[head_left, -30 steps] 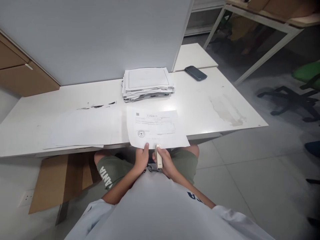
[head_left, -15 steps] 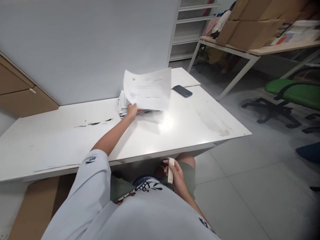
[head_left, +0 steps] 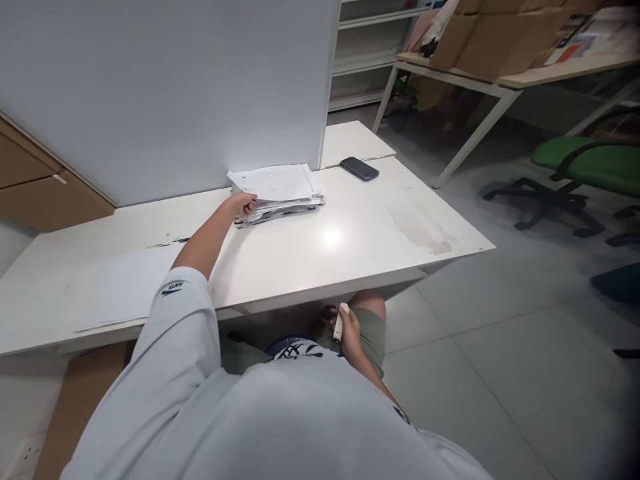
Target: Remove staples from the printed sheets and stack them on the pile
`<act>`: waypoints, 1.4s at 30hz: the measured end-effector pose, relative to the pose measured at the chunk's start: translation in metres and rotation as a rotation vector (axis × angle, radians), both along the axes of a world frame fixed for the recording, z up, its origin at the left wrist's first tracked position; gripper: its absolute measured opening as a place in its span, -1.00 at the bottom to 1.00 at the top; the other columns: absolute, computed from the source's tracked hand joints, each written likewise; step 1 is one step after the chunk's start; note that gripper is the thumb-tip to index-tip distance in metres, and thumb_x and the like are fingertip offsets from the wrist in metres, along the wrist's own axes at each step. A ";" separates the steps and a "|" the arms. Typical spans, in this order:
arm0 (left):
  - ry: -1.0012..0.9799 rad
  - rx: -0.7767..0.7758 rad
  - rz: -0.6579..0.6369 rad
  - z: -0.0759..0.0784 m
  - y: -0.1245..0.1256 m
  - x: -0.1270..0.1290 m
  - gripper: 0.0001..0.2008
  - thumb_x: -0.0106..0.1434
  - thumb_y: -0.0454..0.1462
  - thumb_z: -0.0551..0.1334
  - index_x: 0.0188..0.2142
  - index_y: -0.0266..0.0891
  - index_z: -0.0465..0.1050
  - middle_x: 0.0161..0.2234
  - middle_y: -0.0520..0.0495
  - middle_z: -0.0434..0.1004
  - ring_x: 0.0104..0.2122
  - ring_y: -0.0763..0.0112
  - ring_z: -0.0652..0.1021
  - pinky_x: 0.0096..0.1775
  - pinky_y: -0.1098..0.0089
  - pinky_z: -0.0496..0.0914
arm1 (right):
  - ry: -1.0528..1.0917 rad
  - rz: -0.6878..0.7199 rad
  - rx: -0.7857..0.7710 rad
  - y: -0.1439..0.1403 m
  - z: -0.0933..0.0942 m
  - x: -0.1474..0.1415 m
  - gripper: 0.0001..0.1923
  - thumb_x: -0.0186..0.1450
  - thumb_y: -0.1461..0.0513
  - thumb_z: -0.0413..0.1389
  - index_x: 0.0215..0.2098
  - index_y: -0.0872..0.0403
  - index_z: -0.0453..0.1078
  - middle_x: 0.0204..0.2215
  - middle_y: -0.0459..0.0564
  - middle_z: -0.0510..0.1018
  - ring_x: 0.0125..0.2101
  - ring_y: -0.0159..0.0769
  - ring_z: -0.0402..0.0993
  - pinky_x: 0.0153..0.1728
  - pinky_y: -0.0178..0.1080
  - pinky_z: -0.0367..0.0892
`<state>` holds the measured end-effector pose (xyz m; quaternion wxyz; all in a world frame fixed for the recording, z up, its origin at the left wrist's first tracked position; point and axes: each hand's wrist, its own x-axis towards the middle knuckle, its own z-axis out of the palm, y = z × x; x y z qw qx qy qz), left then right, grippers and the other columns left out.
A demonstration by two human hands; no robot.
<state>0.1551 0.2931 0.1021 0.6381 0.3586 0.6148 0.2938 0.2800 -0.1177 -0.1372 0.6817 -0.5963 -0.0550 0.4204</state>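
The right hand [head_left: 350,330] sits low in the person's lap, just under the desk's near edge, fingers wrapped around a small pale stapler [head_left: 339,321] that points up and away from the body. Green shorts show beneath it.

Out from there, the left arm in a white sleeve stretches across the desk [head_left: 350,247]. The left hand [head_left: 243,203] rests at the near left corner of a paper stack [head_left: 277,190], fingers curled against the edges of the sheets and thumb on top; how firmly it grips I cannot tell. The stack lies flat, somewhat ragged at the sides, close to the grey partition [head_left: 175,87] behind it.

To the left of that arm, a loose sheet [head_left: 125,287] lies flat near the desk's front edge, well apart from the stack. Right of the stack and a little beyond it, a dark phone [head_left: 359,168] lies face up. Further right of the hands, the desk surface carries a faint stain [head_left: 423,230].

Past the desk to the right stands a green chair [head_left: 585,167], and beyond it another table [head_left: 500,87] carries cardboard boxes [head_left: 505,33].
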 end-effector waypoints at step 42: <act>1.097 0.761 -0.079 -0.102 -0.218 -0.267 -0.55 0.39 -0.30 -0.09 0.10 -0.28 0.45 0.23 -0.28 0.34 0.33 0.10 0.21 0.33 -0.01 0.06 | -0.630 0.397 -0.564 0.004 -0.059 0.009 -0.43 -0.02 -0.18 0.09 -0.27 0.07 0.33 -0.28 0.26 0.55 -0.18 0.19 0.47 -0.23 -0.02 0.30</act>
